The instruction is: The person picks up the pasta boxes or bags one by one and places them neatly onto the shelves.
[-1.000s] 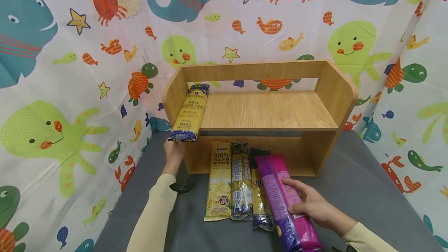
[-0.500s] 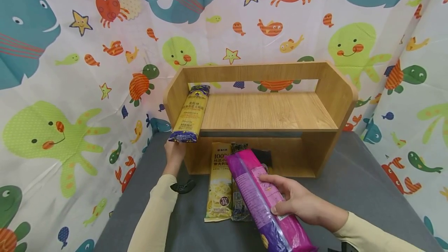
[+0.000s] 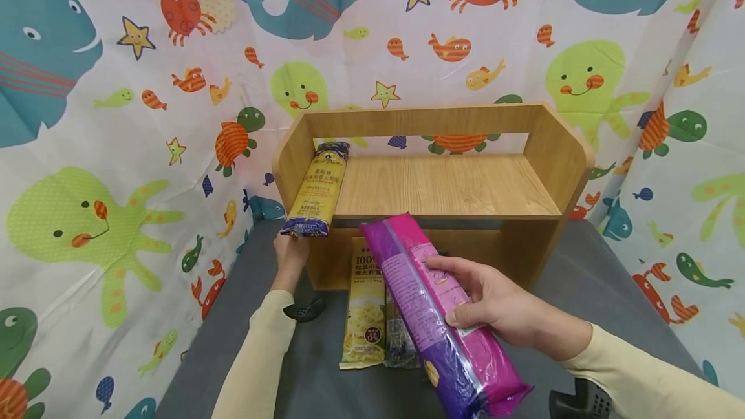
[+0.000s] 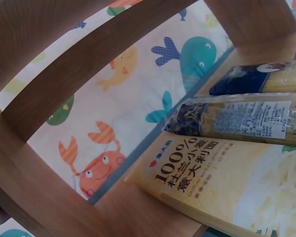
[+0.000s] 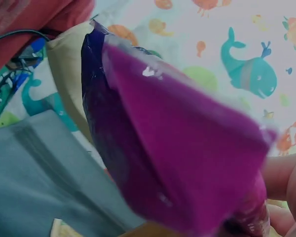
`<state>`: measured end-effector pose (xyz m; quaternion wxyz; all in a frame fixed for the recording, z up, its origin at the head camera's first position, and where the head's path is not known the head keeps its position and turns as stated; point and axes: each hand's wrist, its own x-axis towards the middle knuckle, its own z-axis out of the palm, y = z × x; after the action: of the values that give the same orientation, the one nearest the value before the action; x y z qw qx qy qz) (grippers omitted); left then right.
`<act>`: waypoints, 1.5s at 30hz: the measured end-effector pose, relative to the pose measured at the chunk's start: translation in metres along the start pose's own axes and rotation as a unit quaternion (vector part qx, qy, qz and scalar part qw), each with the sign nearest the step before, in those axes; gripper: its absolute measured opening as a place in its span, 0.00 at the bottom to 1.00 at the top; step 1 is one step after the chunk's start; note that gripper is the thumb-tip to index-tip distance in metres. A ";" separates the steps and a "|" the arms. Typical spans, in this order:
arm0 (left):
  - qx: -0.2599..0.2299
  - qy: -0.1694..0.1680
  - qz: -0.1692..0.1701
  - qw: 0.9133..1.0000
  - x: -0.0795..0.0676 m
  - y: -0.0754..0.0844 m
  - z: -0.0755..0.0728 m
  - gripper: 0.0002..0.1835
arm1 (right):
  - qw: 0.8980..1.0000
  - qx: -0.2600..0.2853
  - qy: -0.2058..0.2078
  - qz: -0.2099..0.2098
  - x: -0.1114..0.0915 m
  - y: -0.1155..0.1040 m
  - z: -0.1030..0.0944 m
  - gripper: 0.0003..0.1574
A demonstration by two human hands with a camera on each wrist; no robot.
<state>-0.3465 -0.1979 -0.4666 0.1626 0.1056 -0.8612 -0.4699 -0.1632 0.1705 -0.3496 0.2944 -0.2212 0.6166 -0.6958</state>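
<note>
My right hand [image 3: 495, 299] grips a pink and purple plastic packet [image 3: 431, 315] by its right edge, thumb on its front. The packet is tilted, its top overlapping the shelf's front edge in the head view; it fills the middle of the right wrist view. My left hand [image 3: 290, 260] is at the lower left side of the wooden shelf [image 3: 436, 183], just under the bottom end of a yellow and blue spaghetti packet [image 3: 317, 189]. That packet leans on the upper board at the left. The left fingers are hidden, so I cannot tell what they hold.
Below, a yellow pasta packet [image 3: 365, 309] and a clear-wrapped pasta packet [image 3: 399, 335] lean against the shelf's lower part. Another pasta packet with a dark blue end [image 4: 241, 79] shows in the left wrist view. A grey cloth [image 3: 588, 315] covers the table; a printed sea-animal curtain [image 3: 495, 24] hangs behind.
My right hand has lifted the pink and purple packet up and to the left, away from the row of packets, and it now covers some of them. The left hand has stayed in place.
</note>
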 end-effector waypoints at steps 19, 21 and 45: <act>-0.013 0.004 -0.003 1.000 -0.002 0.000 -0.001 0.22 | 0.981 -0.053 0.182 0.051 0.058 -0.032 -0.020 0.54; -0.010 0.004 -0.003 1.000 -0.002 0.000 -0.001 0.22 | 0.976 -0.066 0.202 0.052 0.067 -0.032 -0.024 0.53; 0.000 0.006 -0.003 1.000 -0.001 0.002 -0.002 0.24 | 0.953 -0.063 0.289 0.071 0.143 -0.052 -0.063 0.50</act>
<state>-0.3448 -0.1983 -0.4645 0.1664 0.1108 -0.8597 -0.4700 -0.3167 0.1224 -0.3146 0.1378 0.0158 0.7321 -0.6669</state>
